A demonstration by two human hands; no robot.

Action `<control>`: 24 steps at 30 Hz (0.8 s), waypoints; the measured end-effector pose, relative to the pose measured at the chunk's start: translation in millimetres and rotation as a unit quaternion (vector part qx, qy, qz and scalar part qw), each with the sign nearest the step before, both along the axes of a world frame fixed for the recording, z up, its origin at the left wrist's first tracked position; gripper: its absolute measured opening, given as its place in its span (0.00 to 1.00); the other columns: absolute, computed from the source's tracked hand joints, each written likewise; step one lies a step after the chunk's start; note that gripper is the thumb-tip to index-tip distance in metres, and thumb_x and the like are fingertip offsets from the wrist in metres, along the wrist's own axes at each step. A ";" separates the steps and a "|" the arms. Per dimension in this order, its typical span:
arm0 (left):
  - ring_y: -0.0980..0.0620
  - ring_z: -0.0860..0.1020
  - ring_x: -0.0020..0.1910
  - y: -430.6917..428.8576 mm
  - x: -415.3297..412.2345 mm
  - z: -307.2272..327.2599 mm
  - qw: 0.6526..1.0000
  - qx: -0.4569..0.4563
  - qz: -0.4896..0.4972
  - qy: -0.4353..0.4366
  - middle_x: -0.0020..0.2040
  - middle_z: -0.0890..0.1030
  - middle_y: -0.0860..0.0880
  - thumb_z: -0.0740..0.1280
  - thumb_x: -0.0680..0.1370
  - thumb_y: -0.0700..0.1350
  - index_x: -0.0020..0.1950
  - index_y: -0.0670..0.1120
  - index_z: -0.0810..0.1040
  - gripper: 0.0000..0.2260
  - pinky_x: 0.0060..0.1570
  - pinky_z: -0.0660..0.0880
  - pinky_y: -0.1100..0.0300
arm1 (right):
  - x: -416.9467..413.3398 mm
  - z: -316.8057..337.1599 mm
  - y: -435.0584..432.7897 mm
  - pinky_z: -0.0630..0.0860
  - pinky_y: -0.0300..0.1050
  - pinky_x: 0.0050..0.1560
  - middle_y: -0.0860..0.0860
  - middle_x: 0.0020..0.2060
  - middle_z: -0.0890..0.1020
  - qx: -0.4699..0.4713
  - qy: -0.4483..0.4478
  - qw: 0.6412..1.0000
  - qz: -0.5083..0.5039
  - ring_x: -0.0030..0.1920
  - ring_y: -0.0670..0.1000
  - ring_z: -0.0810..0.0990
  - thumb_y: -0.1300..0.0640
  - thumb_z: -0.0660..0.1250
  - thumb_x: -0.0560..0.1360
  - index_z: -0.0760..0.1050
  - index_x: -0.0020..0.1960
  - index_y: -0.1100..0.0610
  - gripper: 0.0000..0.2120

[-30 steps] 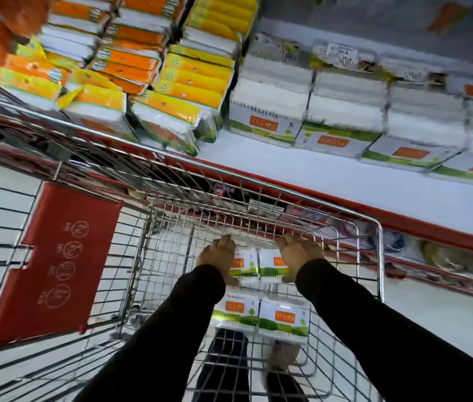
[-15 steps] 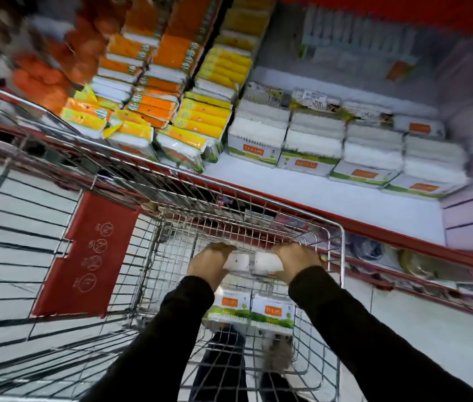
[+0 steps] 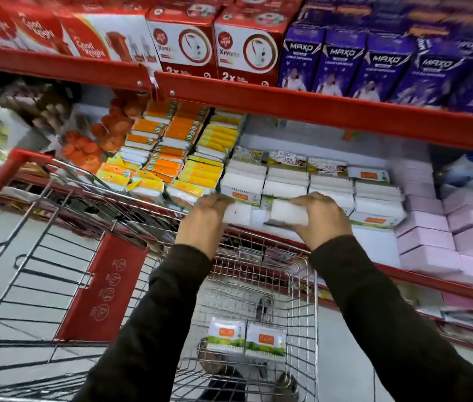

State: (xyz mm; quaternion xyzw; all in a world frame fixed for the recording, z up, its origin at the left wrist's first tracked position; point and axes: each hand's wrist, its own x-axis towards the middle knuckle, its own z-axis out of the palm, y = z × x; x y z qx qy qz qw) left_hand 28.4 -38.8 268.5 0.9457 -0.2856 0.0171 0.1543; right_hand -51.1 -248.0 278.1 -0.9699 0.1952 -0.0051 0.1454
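Black sleeves (image 3: 154,329): both arms stretch forward over the trolley.
Trolley (image 3: 314,285): a wire basket whose far rim lies just below the hands.
Packs in trolley (image 3: 245,336): two white-and-green packs lie side by side on the basket floor.
Left hand (image 3: 204,217): fingers are curled over the left end of the held packs and clamp it.
Right hand (image 3: 323,220): fingers are curled over the right end and press inward.
Held packs (image 3: 261,215): white packs squeezed end to end between the hands. They are in the air above the far rim, just in front of the shelf row. They are blurred, so there may be two or three.
Shelf row (image 3: 286,181): matching white packs stand stacked, with the orange packs (image 3: 171,158) beside them.
Risk: only sideways pressure holds the bundle. If either hand eases off, a middle pack could drop into the trolley. A hasty push could topple the front stack.
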 end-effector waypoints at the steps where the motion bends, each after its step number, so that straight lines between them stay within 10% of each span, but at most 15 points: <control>1: 0.42 0.78 0.63 -8.7 8.0 0.2 1.000 0.007 -0.005 -0.001 0.65 0.79 0.45 0.71 0.73 0.31 0.68 0.46 0.77 0.25 0.57 0.79 0.50 | 7.3 -3.6 -2.5 0.77 0.48 0.61 0.52 0.61 0.80 -0.007 0.007 1.000 0.005 0.62 0.56 0.78 0.60 0.75 0.71 0.77 0.66 0.49 0.24; 14: 0.42 0.76 0.67 -38.0 56.4 -43.3 0.983 0.147 -0.073 0.085 0.73 0.73 0.46 0.68 0.79 0.38 0.75 0.53 0.68 0.26 0.61 0.77 0.49 | 48.1 -48.3 -0.2 0.79 0.53 0.59 0.57 0.61 0.81 -0.023 0.110 0.991 0.070 0.61 0.60 0.79 0.64 0.73 0.73 0.76 0.67 0.53 0.23; 21: 0.44 0.75 0.66 -5.9 13.1 -81.4 0.978 -0.082 -0.190 -0.022 0.66 0.79 0.44 0.68 0.75 0.33 0.67 0.42 0.78 0.20 0.66 0.72 0.54 | -3.7 -66.5 24.1 0.74 0.48 0.59 0.52 0.55 0.80 0.054 -0.085 0.989 0.107 0.58 0.54 0.77 0.58 0.70 0.74 0.77 0.52 0.53 0.07; 24: 0.46 0.79 0.59 20.1 -24.3 -130.1 0.975 -0.055 -0.213 0.023 0.60 0.82 0.45 0.71 0.75 0.37 0.64 0.45 0.78 0.18 0.60 0.77 0.54 | -33.8 -111.0 44.3 0.78 0.47 0.52 0.49 0.51 0.79 0.098 0.020 0.987 0.129 0.50 0.51 0.79 0.56 0.70 0.74 0.75 0.49 0.49 0.06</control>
